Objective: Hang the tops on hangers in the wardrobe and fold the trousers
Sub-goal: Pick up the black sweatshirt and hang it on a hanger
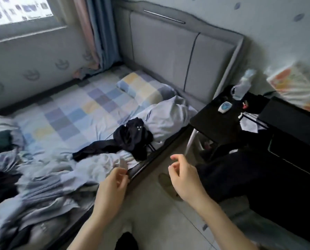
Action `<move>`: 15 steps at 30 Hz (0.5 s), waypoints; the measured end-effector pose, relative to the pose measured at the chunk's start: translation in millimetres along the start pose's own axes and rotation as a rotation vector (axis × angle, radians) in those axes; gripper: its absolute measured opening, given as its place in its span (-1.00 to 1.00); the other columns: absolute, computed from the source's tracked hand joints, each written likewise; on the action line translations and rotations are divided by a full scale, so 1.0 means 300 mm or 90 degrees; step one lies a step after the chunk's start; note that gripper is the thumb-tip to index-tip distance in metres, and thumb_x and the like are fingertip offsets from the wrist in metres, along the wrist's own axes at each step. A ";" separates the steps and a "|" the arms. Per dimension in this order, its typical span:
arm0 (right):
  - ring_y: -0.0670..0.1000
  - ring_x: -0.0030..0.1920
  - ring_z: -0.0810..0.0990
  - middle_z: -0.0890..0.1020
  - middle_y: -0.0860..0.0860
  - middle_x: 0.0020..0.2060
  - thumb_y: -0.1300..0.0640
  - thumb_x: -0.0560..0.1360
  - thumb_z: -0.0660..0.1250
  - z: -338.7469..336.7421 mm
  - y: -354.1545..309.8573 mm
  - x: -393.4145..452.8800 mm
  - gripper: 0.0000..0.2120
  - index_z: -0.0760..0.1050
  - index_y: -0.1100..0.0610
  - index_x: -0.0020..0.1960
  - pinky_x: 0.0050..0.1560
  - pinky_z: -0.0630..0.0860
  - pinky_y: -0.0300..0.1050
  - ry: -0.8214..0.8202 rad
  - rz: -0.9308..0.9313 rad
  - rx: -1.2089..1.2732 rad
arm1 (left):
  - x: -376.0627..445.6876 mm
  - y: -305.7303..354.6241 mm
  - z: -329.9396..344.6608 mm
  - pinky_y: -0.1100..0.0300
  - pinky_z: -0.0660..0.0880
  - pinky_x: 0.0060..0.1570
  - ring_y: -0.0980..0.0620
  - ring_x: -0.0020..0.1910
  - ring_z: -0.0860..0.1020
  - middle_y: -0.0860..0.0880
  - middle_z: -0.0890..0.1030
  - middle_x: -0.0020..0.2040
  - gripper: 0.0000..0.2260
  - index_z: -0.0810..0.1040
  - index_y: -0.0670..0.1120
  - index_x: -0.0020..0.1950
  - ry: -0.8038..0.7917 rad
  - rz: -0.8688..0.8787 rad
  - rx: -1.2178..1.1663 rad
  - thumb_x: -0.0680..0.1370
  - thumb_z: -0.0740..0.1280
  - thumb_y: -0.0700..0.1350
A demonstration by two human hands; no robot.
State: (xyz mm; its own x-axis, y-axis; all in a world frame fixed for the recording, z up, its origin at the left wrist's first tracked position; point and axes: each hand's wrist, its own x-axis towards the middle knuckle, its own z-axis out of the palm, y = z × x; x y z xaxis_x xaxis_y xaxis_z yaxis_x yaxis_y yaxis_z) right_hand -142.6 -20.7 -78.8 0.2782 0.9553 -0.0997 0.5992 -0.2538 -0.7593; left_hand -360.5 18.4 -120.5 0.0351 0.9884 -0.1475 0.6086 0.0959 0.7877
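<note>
Black garment point(130, 138) on bed point(75, 112)

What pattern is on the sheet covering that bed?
The bed sheet is a check of pale blue, lilac, yellow and white squares, seen clearly in the head view.

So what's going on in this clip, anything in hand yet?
Not yet. A person stands beside the bed, both hands empty, fingers loosely curled: left hand, right hand. A black garment lies crumpled near the bed's edge, pale clothes heaped beside it. Nothing is folded, and no hanger or wardrobe is in view.
</note>
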 end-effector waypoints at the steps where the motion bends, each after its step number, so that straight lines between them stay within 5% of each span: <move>1: -0.04 -0.11 0.54 0.56 -0.08 -0.18 0.15 0.55 0.24 0.047 -0.016 0.035 -0.76 0.44 0.09 0.21 -0.05 0.44 -0.18 -0.020 0.000 -0.006 | 0.024 -0.052 -0.025 0.03 0.55 -0.17 0.10 -0.24 0.61 0.09 0.65 -0.24 -0.93 0.54 0.10 -0.03 0.015 -0.022 -0.004 0.57 0.34 -0.09; 6: -0.05 -0.11 0.53 0.56 -0.09 -0.18 0.16 0.54 0.26 0.317 -0.063 0.281 -0.81 0.49 0.10 0.15 -0.10 0.37 -0.26 -0.075 0.057 -0.028 | 0.245 -0.322 -0.144 0.02 0.57 -0.09 0.09 -0.21 0.61 0.08 0.65 -0.19 -0.89 0.56 0.08 -0.05 0.020 -0.168 -0.042 0.56 0.35 -0.15; 10: -0.02 -0.09 0.53 0.57 -0.05 -0.14 0.16 0.55 0.27 0.500 -0.045 0.505 -0.81 0.49 0.10 0.16 -0.08 0.41 -0.18 -0.116 0.125 -0.052 | 0.508 -0.481 -0.169 0.25 0.51 -0.26 0.07 -0.20 0.63 0.07 0.66 -0.20 -0.89 0.58 0.06 -0.07 0.000 -0.222 -0.035 0.55 0.34 -0.16; 15: -0.04 -0.12 0.49 0.55 -0.06 -0.15 0.14 0.55 0.27 0.590 0.011 0.757 -0.83 0.50 0.11 0.13 -0.13 0.33 -0.23 -0.134 0.163 -0.082 | 0.792 -0.503 -0.111 0.01 0.58 -0.12 -0.04 -0.16 0.64 0.01 0.65 -0.14 -0.89 0.57 0.02 -0.10 -0.086 -0.265 -0.037 0.55 0.30 -0.16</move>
State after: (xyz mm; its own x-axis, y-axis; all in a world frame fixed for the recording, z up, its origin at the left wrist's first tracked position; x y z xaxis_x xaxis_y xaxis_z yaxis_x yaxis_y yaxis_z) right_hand -210.2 222.1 -217.7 0.2789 0.8650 -0.4171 0.6232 -0.4935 -0.6067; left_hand -470.3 242.8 -254.6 -0.0985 0.8402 -0.5333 0.5470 0.4934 0.6763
